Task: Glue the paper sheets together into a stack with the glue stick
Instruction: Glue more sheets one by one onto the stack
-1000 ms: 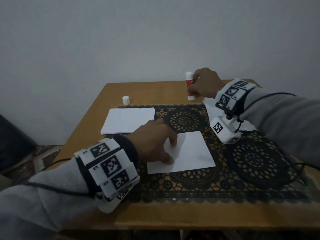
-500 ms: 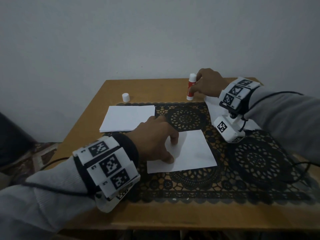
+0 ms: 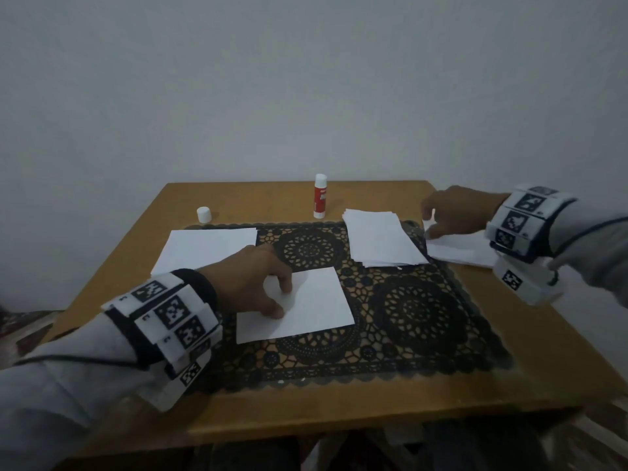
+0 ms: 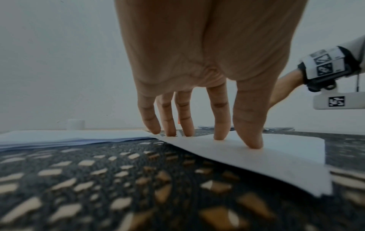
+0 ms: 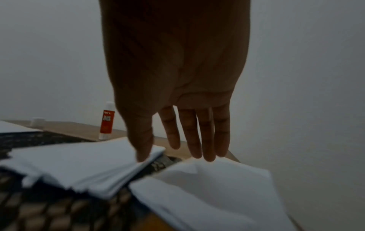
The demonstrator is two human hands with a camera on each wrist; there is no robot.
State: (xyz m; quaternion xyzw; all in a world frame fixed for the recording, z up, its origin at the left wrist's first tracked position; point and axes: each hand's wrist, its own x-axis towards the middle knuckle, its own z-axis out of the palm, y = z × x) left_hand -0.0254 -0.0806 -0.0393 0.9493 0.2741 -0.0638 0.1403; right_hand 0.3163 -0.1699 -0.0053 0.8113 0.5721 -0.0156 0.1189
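Left hand (image 3: 251, 280) flat, pressing square white paper sheet (image 3: 306, 304). Right hand (image 3: 455, 212) open, fingertips touching loose white paper pile (image 3: 458, 249). Red-and-white glue stick (image 3: 320, 196) standing alone.

It looks like a room in a home: a small wooden table (image 3: 339, 406) pushed against a bare white wall (image 3: 306, 79), covered by a black lace mat (image 3: 421, 311).

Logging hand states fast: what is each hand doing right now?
Left hand: open, straight fingertips pressing the center paper sheet.
Right hand: open, fingertips touching the right paper pile, holding nothing.
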